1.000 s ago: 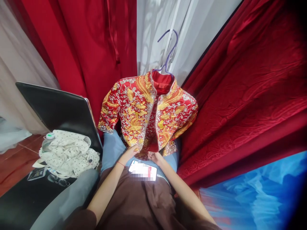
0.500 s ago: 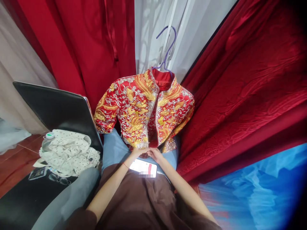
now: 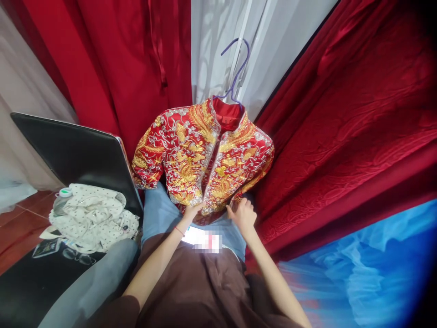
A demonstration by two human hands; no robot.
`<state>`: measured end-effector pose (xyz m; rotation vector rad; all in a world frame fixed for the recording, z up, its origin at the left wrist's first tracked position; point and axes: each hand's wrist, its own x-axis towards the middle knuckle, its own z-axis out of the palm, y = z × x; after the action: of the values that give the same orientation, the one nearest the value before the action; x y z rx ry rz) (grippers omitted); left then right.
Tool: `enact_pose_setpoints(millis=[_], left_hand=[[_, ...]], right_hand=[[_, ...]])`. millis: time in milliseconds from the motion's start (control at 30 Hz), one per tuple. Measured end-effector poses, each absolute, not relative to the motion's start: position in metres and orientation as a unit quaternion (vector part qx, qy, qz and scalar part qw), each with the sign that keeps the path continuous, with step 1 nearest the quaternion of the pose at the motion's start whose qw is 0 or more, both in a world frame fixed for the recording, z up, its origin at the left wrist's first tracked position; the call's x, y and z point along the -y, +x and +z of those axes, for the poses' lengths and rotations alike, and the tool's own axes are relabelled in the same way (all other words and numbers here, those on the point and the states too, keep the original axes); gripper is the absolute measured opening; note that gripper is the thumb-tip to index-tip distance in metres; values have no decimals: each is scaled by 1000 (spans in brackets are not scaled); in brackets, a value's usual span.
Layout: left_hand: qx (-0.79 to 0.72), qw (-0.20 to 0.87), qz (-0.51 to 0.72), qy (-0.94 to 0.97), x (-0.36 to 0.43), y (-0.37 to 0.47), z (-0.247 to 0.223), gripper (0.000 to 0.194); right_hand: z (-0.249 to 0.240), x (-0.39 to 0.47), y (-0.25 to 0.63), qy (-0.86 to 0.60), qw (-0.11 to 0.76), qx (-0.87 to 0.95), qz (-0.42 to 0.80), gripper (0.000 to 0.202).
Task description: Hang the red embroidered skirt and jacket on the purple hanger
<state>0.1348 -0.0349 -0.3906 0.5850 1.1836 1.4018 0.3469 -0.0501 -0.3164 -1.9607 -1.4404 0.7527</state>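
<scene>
A red jacket (image 3: 186,150) with gold and silver embroidery hangs on a purple hanger (image 3: 239,73) and rests against my knees. My left hand (image 3: 194,210) grips its lower front edge near the middle opening. At the lower right of the jacket is my right hand (image 3: 243,215), fingers partly curled and thumb apart, beside the hem with nothing visible in it. A lit phone (image 3: 201,239) lies on my lap below both hands.
To the left a black chair (image 3: 75,152) holds a dotted white cloth bag (image 3: 92,214), with sunglasses (image 3: 79,256) beside it. Red curtains (image 3: 358,136) hang on both sides. Blue tulle (image 3: 362,269) lies at the lower right.
My right hand has moved right, away from my left hand. The jacket's two front edges have come closer together, and its right panel has shifted left.
</scene>
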Motion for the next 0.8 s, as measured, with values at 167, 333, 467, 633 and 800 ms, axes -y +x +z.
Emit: enact_pose_setpoints(millis=[167, 333, 467, 633, 800], left_hand=[[-525, 571, 584, 238, 36, 134, -390, 61], [-524, 573, 585, 234, 33, 132, -389, 63], [-542, 584, 559, 228, 32, 128, -389, 57], [-561, 592, 531, 228, 30, 125, -387, 53], [-571, 594, 518, 231, 29, 125, -386, 48]], right_hand=[[-314, 47, 367, -691, 115, 712, 38, 40], [-284, 60, 427, -648, 167, 718, 191, 35], [-240, 72, 505, -673, 194, 616, 360, 35], [-239, 80, 477, -865, 81, 494, 40, 19], [-270, 80, 357, -758, 177, 622, -85, 24]])
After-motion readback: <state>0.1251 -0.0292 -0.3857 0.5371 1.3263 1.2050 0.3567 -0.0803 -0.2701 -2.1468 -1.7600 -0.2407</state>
